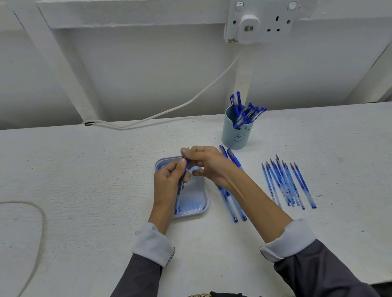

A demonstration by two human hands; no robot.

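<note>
Both hands are raised a little above a small blue tray (205,208) that lies on the white bench (85,183). The left hand (169,182) has its fingers curled round a blue pen (181,188) and holds it almost upright, the lower end pointing down into the tray. The right hand (206,164) meets it from the other side. Its thumb and first finger pinch the top end of the pen, and the other fingers are loosely bent. What exactly sits between the fingertips is too small to tell.

Just right of the tray, two capped pens (235,210) lie side by side, partly under the right wrist. Further right, well apart from the tray, a row of uncapped pens (287,185) lies close together with the tips pointing away from the person. Behind these stands a pale blue cup (235,136) with more pens in it (246,114); some of them lean over its rim.

On the wall there is a white socket (264,19), and a white cable (186,103) hangs from it down to the back edge of the bench. A thin cord (40,225) curves over the left part of the bench.
</note>
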